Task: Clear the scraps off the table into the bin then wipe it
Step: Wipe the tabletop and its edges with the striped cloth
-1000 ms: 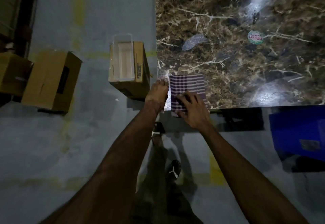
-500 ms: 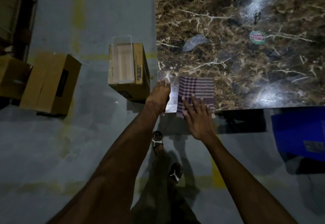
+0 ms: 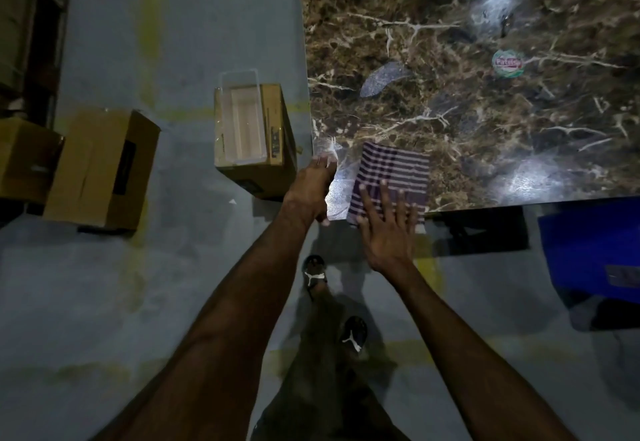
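Two hands worked the near left corner of the marble worktop (image 3: pixel 450 111): the right hand (image 3: pixel 389 229) lay flat, fingers straight, pressing one striped cloth (image 3: pixel 393 172), while the left hand (image 3: pixel 311 188) rested at the corner edge, its curl unclear. Wiping seemed underway, yet two scraps remained, a grey leaf-shaped piece (image 3: pixel 382 79) and a round sticker (image 3: pixel 507 64), well apart. Next, I judged, those belonged in the one clear bin (image 3: pixel 244 122) on a cardboard box (image 3: pixel 273 150).

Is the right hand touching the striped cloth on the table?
Touching. The head view shows the right hand with straight fingers lying flat on the near part of the striped cloth, no gap visible.
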`<act>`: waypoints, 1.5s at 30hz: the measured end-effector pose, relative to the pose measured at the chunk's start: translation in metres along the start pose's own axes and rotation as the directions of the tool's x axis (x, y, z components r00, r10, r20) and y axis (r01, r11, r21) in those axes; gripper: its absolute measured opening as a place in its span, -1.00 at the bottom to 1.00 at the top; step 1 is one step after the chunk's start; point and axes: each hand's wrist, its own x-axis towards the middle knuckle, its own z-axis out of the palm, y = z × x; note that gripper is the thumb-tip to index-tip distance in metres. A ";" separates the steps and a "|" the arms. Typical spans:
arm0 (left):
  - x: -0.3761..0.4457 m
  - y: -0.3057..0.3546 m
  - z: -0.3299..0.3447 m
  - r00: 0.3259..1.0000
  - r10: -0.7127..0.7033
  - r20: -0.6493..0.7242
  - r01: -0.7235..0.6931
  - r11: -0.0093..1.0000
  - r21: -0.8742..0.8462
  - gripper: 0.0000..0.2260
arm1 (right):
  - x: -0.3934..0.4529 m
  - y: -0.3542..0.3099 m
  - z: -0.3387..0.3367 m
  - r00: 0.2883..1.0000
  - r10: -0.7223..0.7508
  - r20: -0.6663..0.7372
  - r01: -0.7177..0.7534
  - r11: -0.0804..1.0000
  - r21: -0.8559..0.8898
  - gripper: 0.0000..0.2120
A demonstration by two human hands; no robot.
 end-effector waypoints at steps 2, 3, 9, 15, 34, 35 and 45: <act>-0.002 0.001 0.001 1.000 -0.005 -0.027 0.004 1.000 -0.019 0.25 | -0.001 -0.020 0.002 0.998 -0.042 0.038 0.042 0.999 0.014 -0.43; -0.002 0.002 0.002 0.999 -0.007 -0.051 0.006 1.000 -0.028 0.18 | -0.003 -0.022 0.001 0.991 -0.114 0.076 0.111 0.993 0.041 -0.44; 0.000 0.004 0.006 0.998 -0.008 -0.057 0.008 1.000 0.003 0.24 | -0.003 0.016 -0.025 0.986 -0.130 0.107 0.130 0.991 0.006 -0.49; 0.006 -0.004 0.017 0.993 -0.023 -0.119 0.013 0.996 -0.083 0.07 | 0.022 -0.025 -0.010 0.976 -0.187 0.108 0.177 0.979 0.098 -0.46; 0.000 0.003 0.002 0.999 -0.038 -0.014 0.038 0.999 -0.018 0.31 | 0.004 0.027 -0.027 0.982 -0.149 0.119 0.141 0.987 0.073 -0.43; -0.001 0.004 0.000 0.999 -0.036 -0.020 0.035 0.999 -0.017 0.32 | 0.016 0.027 -0.028 0.986 -0.111 0.123 0.100 0.990 0.097 -0.46; 0.002 0.007 0.001 0.999 -0.048 -0.004 0.048 0.998 0.030 0.33 | 0.009 0.012 -0.023 0.990 -0.105 0.091 0.096 0.990 0.101 -0.51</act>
